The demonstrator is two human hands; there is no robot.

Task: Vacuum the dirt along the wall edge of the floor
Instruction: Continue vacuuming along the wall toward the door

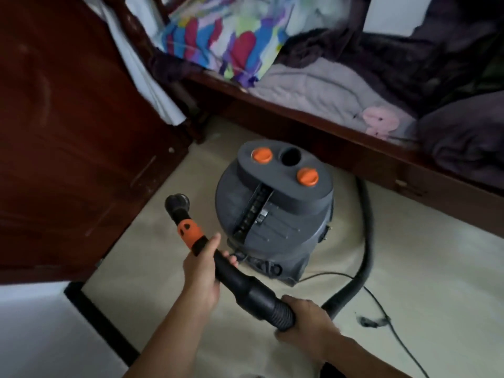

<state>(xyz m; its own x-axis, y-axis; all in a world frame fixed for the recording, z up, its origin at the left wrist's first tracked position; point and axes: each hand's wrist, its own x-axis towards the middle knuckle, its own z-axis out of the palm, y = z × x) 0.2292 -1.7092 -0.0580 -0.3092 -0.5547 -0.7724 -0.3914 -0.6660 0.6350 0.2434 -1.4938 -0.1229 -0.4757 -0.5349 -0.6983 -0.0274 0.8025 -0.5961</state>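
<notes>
1. The pale floor (pixel 152 255) and its dark skirting (pixel 101 323) at the wall edge. The nozzle is not down there, so I judge most of the vacuuming is left.
2. The grey vacuum canister (pixel 275 214) stands near the bed (pixel 300 115).
3. The hose tube (pixel 245 285) is lifted. The left hand (pixel 203 271) wraps it below the orange collar, and the right hand (pixel 308 320) clasps the ribbed cuff.
4. Writing or brand — none readable.

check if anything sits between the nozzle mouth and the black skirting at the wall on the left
Nothing visible does. The left hand grips the nozzle, the right hand the hose; only bare floor lies between the nozzle's mouth and the black skirting. The vacuum canister stands off to the right.
</notes>
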